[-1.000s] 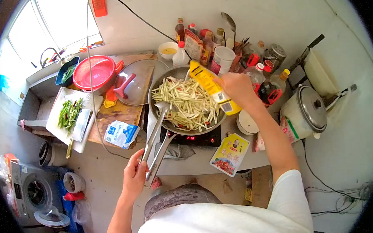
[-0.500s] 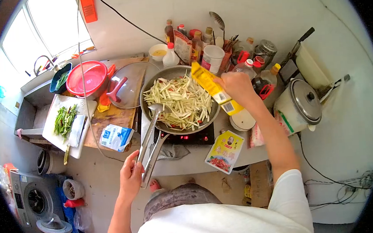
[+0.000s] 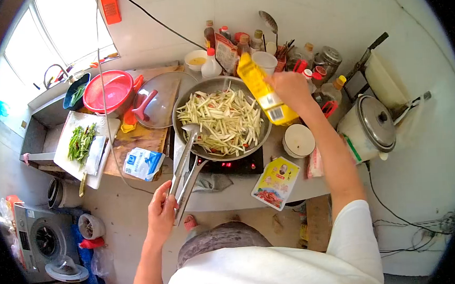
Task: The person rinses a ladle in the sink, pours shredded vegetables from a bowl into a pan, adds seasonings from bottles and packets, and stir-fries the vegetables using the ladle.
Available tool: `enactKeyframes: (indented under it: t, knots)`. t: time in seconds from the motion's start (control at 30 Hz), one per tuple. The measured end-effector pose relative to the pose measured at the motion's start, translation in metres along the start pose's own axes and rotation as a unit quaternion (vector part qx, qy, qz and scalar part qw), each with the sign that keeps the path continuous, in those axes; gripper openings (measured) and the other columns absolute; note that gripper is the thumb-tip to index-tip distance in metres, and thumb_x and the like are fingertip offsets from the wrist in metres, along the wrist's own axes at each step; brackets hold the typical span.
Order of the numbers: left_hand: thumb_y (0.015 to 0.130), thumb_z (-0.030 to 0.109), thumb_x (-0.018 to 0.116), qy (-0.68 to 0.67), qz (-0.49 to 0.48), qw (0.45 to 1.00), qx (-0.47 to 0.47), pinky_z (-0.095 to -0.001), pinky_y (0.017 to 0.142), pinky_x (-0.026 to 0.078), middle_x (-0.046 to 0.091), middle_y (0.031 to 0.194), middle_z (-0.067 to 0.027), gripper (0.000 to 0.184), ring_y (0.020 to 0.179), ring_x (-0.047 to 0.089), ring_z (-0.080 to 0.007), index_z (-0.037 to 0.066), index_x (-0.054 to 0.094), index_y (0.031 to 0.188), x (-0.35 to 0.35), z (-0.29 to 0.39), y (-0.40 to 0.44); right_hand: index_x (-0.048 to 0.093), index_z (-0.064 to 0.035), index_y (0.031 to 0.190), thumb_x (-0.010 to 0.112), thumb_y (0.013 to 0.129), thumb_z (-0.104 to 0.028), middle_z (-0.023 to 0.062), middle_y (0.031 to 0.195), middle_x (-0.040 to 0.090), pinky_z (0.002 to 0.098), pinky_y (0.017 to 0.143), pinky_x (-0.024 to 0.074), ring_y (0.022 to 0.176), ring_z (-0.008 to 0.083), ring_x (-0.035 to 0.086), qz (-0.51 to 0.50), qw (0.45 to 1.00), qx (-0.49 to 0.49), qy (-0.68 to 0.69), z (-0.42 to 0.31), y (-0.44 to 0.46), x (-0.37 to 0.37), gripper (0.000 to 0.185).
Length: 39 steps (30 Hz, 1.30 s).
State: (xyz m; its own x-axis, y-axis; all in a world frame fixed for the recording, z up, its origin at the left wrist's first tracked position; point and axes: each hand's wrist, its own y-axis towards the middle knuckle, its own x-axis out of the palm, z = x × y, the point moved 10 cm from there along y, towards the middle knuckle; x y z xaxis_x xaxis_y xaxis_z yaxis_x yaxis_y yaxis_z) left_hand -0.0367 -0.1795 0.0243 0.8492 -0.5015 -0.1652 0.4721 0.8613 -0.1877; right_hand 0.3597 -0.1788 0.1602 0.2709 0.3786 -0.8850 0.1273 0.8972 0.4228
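My left hand [image 3: 161, 211] is closed around the handle of a metal cooking spoon [image 3: 184, 152], whose head rests in the near left side of the frying pan [image 3: 264, 134]. Pale vegetable strips [image 3: 221, 119] with small red bits fill the pan. Up at the pan's right rim, my right hand [image 3: 291, 92] grips a yellow packet [image 3: 260, 85] with a barcode. Its narrow end points up and left, over the pan's far right edge. The pan sits on an induction cooker [image 3: 229, 165] with lit red digits, its handle running beside the spoon's.
Left of the pan are a glass lid [image 3: 165, 96], a red basin [image 3: 109, 92], a blue-white packet [image 3: 143, 164] and a cutting board [image 3: 64, 152] with greens and a knife. Bottles crowd the back. A white tub [image 3: 299, 141], a yellow pouch [image 3: 276, 184] and a rice cooker [image 3: 368, 125] stand right.
My right hand has raised the yellow packet slightly, and the packet now stands steeper. My left hand and the spoon are nearly still. The view has shifted a little.
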Motion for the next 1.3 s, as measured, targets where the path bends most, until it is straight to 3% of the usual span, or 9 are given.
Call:
enactKeyframes:
  t: [0.13,0.43,0.57,0.73,0.83,0.87,1.0,1.2,1.3]
  knots:
    - [0.091,0.005,0.048,-0.023,0.004,1.0,-0.008,-0.0199,0.048,0.034,0.051,0.07,0.0029,0.037,0.055,0.041,-0.0029,0.0,0.049,0.128,0.002,-0.004,0.002,0.063,-0.0036,0.068,0.057,0.089,-0.037,0.0133,0.064,0.062,0.041,0.055,0.0491,0.061,0.0298,0.063,-0.065,0.998,0.014,-0.003,0.009,-0.033,0.022,0.039]
    - [0.092,0.006,0.05,0.001,-0.013,1.0,0.003,-0.0193,0.048,0.033,0.05,0.07,0.0035,0.036,0.055,0.041,-0.0026,0.001,0.05,0.128,0.007,-0.002,0.002,0.057,-0.0044,0.064,0.058,0.089,-0.034,0.0123,0.06,0.058,0.0405,0.053,0.0474,0.057,0.0308,0.06,0.068,0.992,-0.031,0.102,-0.033,-0.04,-0.028,0.038]
    - [0.092,0.006,0.05,-0.014,-0.006,1.0,-0.016,-0.0193,0.048,0.034,0.05,0.07,0.0034,0.036,0.055,0.041,-0.0024,0.001,0.049,0.128,0.005,0.002,-0.001,0.058,-0.0049,0.066,0.057,0.09,-0.034,0.012,0.061,0.059,0.0384,0.052,0.048,0.058,0.03,0.061,0.005,0.995,-0.066,0.081,-0.057,-0.028,-0.003,0.038]
    - [0.095,0.007,0.047,0.011,0.006,1.0,0.022,-0.0171,0.038,0.029,0.052,0.068,0.001,0.034,0.044,0.038,-0.0019,0.001,0.048,0.129,-0.002,0.002,-0.003,0.058,-0.0042,0.066,0.056,0.091,-0.036,0.0131,0.062,0.06,0.0386,0.053,0.049,0.058,0.0293,0.062,0.032,0.997,-0.043,0.053,-0.042,-0.005,-0.012,0.04]
    - [0.092,0.006,0.049,-0.032,0.021,0.999,-0.007,-0.0184,0.047,0.032,0.052,0.07,0.0025,0.037,0.054,0.041,-0.002,0.0,0.049,0.129,-0.005,-0.005,-0.003,0.059,-0.0037,0.066,0.055,0.091,-0.035,0.0129,0.063,0.06,0.0396,0.053,0.0488,0.059,0.0293,0.062,0.042,0.997,0.017,0.07,-0.014,0.0,-0.007,0.04]
    - [0.092,0.005,0.049,-0.024,0.021,0.999,-0.009,-0.0185,0.047,0.032,0.052,0.07,0.0023,0.037,0.054,0.041,-0.0019,0.0,0.049,0.129,-0.005,-0.005,-0.005,0.059,-0.004,0.065,0.055,0.09,-0.037,0.0126,0.062,0.061,0.0412,0.054,0.0486,0.06,0.0296,0.062,0.022,0.999,-0.022,0.024,-0.022,-0.002,0.003,0.041]
    - [0.092,0.005,0.049,-0.006,0.015,1.0,0.0,-0.0187,0.046,0.031,0.052,0.069,0.002,0.037,0.053,0.04,-0.0017,0.0,0.049,0.129,-0.002,0.005,0.003,0.059,-0.0044,0.065,0.056,0.09,-0.038,0.0119,0.062,0.06,0.0419,0.053,0.0478,0.059,0.0297,0.062,-0.01,0.999,0.01,0.048,-0.009,-0.024,0.02,0.042]
    - [0.093,0.006,0.048,-0.034,-0.008,0.999,0.024,-0.0178,0.043,0.028,0.052,0.069,0.0022,0.036,0.05,0.038,-0.0014,0.001,0.049,0.129,0.009,0.005,0.018,0.058,-0.0054,0.063,0.059,0.088,-0.035,0.0106,0.059,0.059,0.0385,0.047,0.0463,0.055,0.0284,0.061,0.111,0.99,0.029,0.084,0.011,-0.043,-0.012,0.039]
    - [0.094,0.007,0.048,-0.036,-0.012,0.999,0.025,-0.0175,0.042,0.028,0.052,0.069,0.0024,0.036,0.049,0.038,-0.001,0.001,0.049,0.129,0.018,0.009,0.024,0.057,-0.0065,0.062,0.061,0.087,-0.033,0.0094,0.058,0.059,0.0374,0.044,0.0454,0.053,0.0257,0.06,0.019,0.999,-0.039,0.021,-0.007,-0.061,0.021,0.037]
